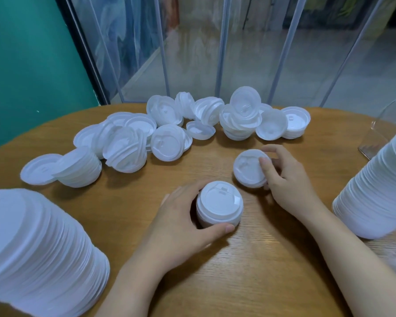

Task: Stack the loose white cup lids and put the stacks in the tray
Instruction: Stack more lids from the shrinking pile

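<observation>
White lid stacks (218, 208) (249, 169) in both curled hands (181, 219) (288, 179).

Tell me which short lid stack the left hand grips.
The near short stack, upright under the left hand; the right hand holds the farther one.

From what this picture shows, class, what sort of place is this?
Probably a café or drinks shop, though that is a guess: heaps of white cup lids cover a round wooden table, and clear plastic strip curtains hang behind it.

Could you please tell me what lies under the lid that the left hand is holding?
More nested lids form a short stack in the left hand. Its base is hidden.
</observation>
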The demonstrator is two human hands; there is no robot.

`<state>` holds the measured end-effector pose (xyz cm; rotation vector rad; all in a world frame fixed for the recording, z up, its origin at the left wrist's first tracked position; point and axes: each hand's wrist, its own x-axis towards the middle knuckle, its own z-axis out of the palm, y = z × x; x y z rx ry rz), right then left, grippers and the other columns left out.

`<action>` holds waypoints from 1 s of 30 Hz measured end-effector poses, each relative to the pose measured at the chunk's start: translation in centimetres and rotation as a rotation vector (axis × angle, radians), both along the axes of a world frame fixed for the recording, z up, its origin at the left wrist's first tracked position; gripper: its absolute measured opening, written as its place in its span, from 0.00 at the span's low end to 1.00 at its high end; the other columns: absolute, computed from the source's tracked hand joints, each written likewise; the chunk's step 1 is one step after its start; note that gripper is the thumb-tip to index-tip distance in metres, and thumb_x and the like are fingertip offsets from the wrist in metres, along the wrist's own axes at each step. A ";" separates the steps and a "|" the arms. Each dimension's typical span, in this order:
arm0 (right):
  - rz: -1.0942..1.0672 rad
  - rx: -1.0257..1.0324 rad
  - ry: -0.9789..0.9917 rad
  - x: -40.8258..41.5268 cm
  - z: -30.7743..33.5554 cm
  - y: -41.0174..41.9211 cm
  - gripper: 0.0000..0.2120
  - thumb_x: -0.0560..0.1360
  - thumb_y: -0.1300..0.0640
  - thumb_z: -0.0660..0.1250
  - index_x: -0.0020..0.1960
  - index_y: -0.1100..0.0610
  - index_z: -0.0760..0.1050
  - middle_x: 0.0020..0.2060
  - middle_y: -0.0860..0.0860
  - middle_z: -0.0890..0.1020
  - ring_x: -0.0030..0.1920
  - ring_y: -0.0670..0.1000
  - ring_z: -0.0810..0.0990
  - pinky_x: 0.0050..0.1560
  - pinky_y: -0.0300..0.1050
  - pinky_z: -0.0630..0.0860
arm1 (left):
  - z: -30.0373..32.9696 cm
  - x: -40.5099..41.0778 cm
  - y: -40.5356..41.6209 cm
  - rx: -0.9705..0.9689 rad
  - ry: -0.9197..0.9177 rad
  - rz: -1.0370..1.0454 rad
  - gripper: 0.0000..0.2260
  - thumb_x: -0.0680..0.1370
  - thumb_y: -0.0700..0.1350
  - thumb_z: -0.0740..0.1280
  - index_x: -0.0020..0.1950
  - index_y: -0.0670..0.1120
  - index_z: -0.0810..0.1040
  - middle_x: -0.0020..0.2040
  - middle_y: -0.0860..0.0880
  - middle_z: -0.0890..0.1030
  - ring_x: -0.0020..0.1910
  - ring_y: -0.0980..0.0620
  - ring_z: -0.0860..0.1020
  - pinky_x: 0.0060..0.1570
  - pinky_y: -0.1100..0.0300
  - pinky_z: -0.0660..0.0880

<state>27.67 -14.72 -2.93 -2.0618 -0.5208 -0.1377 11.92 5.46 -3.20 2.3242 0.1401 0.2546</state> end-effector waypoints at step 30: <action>0.074 0.009 0.094 -1.4 1.7 -0.1 0.31 0.67 0.38 0.79 0.65 0.47 0.77 0.60 0.42 0.80 0.59 0.41 0.79 0.59 0.40 0.78 | -0.2 0.0 0.0 -0.064 -0.001 -0.010 0.32 0.65 0.68 0.76 0.67 0.69 0.71 0.62 0.67 0.77 0.66 0.62 0.73 0.67 0.54 0.72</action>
